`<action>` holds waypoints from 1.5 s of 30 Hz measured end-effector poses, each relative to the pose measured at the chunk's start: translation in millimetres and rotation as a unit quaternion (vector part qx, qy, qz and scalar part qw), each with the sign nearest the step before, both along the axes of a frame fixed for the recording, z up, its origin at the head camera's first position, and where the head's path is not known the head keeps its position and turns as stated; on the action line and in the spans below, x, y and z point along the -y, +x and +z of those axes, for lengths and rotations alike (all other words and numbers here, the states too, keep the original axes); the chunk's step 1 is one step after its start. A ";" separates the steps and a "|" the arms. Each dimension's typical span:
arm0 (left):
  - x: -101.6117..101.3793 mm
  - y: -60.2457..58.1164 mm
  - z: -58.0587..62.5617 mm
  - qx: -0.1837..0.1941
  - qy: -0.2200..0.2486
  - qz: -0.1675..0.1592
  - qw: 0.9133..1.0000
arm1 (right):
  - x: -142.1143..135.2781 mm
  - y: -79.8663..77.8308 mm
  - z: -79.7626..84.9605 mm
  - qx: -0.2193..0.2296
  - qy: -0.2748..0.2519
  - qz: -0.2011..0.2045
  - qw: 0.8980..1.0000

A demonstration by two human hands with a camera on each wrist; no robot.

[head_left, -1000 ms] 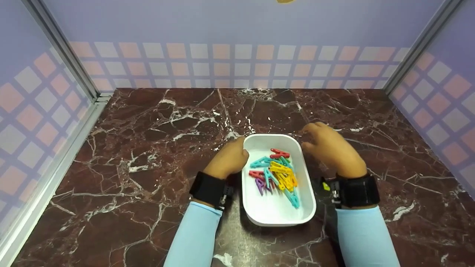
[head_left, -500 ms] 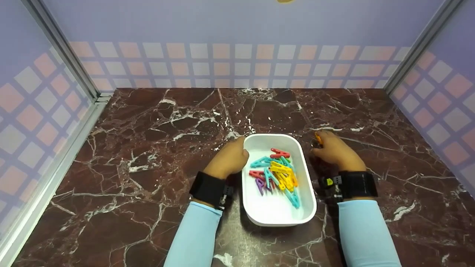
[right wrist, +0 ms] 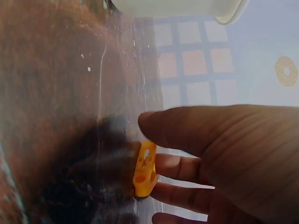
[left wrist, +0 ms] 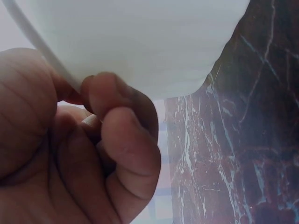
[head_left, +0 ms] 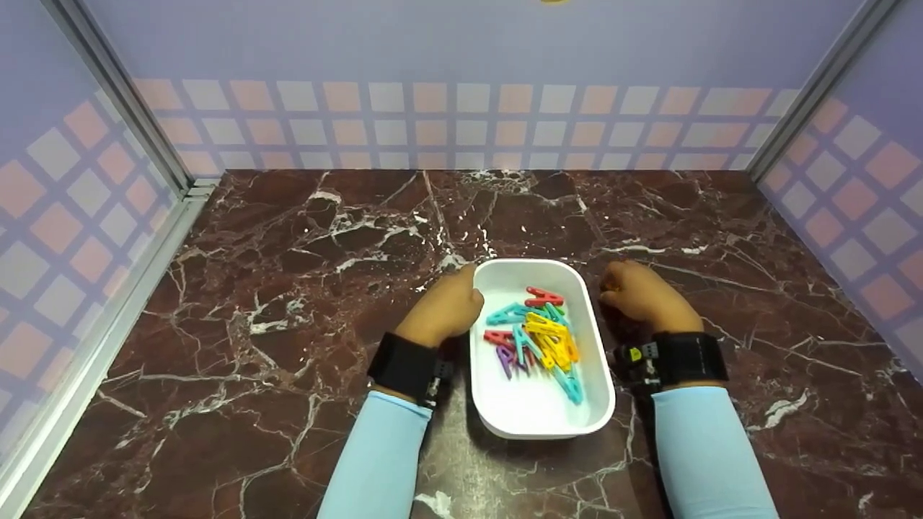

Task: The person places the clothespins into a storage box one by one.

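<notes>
A white plastic tub [head_left: 533, 414] sits on the table with several coloured clothespins [head_left: 551, 342] inside. My left hand [head_left: 443, 306] pinches its left rim near the far corner. The left wrist view shows the curled fingers [left wrist: 133, 144] against the tub's outer wall. Right of the tub, my right hand [head_left: 645, 295] is low over the table. In the right wrist view an orange clothespin [right wrist: 145, 170] is close to the tabletop, two fingertips reaching its side and the thumb just above its end. From the head view that clothespin is almost wholly hidden by the hand.
The dark red marble tabletop [head_left: 324, 303] has white veins. A checked back wall [head_left: 461, 122] and side panels bound it on the left and right. A wristband with a small camera [head_left: 689, 358] sits on each wrist.
My right hand moved right, away from the tub, then slightly back left. The orange clothespin seen at its fingertips half a second ago is now mostly covered. My left hand stayed on the rim.
</notes>
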State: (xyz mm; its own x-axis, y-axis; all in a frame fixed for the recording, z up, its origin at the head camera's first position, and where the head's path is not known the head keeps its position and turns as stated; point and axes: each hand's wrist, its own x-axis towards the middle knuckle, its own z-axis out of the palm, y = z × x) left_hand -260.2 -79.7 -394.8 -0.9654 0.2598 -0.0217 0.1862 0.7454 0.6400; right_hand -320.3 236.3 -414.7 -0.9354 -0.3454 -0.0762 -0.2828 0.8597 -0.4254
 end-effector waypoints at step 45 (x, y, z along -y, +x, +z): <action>1.0 0.0 -0.7 -0.002 -0.003 -0.003 1.000 | 5.9 6.1 9.5 0.053 0.023 -0.063 0.996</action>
